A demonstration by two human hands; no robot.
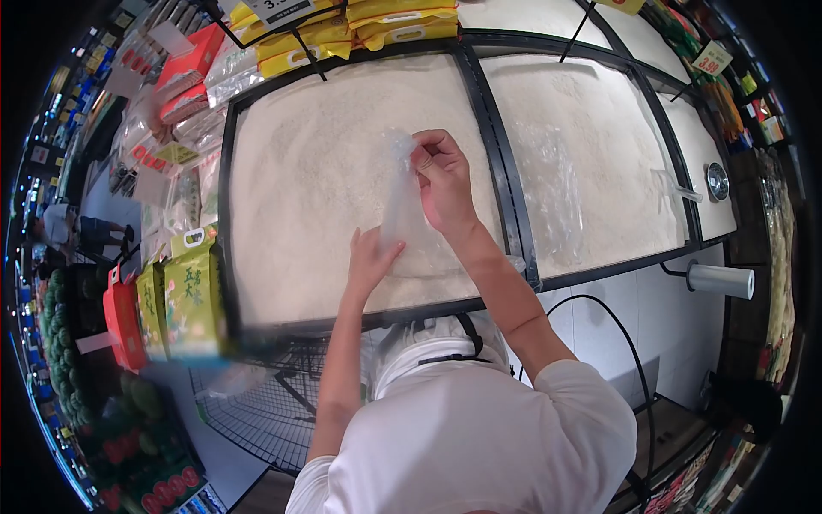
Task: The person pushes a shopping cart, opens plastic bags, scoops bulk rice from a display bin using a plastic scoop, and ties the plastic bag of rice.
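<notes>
A thin clear plastic bag (399,206) hangs over a black-framed bin of white grain (300,154). At its top my right hand (443,176) pinches the gathered plastic between thumb and fingers. Lower down, on the left side of the bag, my left hand (371,259) touches it with thumb and fingers apart; part of this hand is behind the plastic. The bag's lower part spreads toward my right forearm. In the neighbouring bin, another clear plastic bag (548,197) lies on the grain.
Yellow packages (402,26) are stacked behind the bin. Green packages (193,287) stand at its left. A wire cart (257,411) is below left. On the right are a plastic roll (721,281) and a metal scoop (717,182). A person (64,230) is at far left.
</notes>
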